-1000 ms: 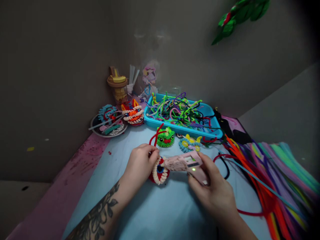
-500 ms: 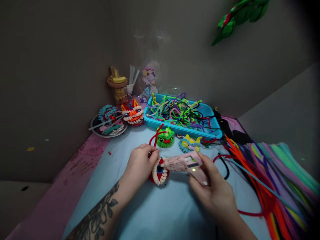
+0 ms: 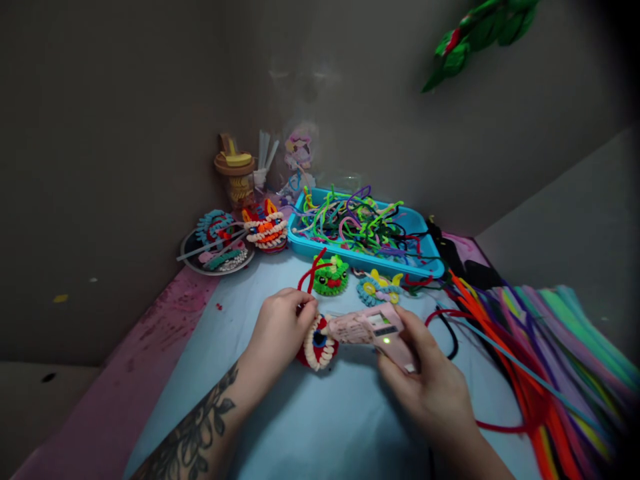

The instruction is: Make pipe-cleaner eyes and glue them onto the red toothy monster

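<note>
My left hand (image 3: 285,323) is closed on a pipe-cleaner craft piece (image 3: 319,341), red and blue with a cream twisted border. Two red pipe-cleaner ends (image 3: 313,272) rise above its fingers. In my right hand (image 3: 430,370) is a pink glue gun (image 3: 373,328) with a lit green light. Its tip points left and meets the upper right of the craft piece; whether it touches is too fine to tell. Just beyond sit a green pipe-cleaner figure (image 3: 331,277) and a blue and yellow one (image 3: 380,288).
A blue tray (image 3: 367,257) full of pipe-cleaner scraps stands behind. To its left are an orange and cream figure (image 3: 267,227), a metal dish (image 3: 225,271) of parts and a lidded cup (image 3: 236,170). Bundled pipe cleaners (image 3: 560,360) spread along the right. A red strand (image 3: 505,427) loops near my right wrist.
</note>
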Tool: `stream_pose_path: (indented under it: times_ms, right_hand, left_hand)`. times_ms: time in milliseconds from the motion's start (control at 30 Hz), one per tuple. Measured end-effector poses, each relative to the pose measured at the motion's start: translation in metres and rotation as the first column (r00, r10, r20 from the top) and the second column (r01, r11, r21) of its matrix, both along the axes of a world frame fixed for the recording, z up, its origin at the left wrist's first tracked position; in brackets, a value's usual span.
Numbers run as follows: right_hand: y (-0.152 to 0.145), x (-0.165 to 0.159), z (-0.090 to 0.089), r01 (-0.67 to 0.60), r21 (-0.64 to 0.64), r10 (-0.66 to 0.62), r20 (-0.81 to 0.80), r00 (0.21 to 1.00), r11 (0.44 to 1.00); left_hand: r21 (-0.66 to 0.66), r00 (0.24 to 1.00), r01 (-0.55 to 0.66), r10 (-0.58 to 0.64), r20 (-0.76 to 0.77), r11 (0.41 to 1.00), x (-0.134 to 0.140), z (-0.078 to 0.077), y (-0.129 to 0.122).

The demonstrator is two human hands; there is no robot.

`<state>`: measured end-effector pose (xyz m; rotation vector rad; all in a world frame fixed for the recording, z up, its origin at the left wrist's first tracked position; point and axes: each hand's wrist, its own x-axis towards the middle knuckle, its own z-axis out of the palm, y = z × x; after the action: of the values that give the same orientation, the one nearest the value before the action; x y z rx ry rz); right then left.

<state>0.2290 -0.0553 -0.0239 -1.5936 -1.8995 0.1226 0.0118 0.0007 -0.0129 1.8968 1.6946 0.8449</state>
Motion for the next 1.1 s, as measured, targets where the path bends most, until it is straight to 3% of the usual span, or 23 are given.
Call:
stream_pose_path:
  times_ms: [1100]
  right_hand:
    - [-0.0013,0.0031,-0.0007,-0.023,-0.008,0.023,-0.02,1.0,1.0]
  left_hand:
    - [-0.01,1.0,-0.008,0.008,0.005,1.0,0.0008,0.0012,0.0014]
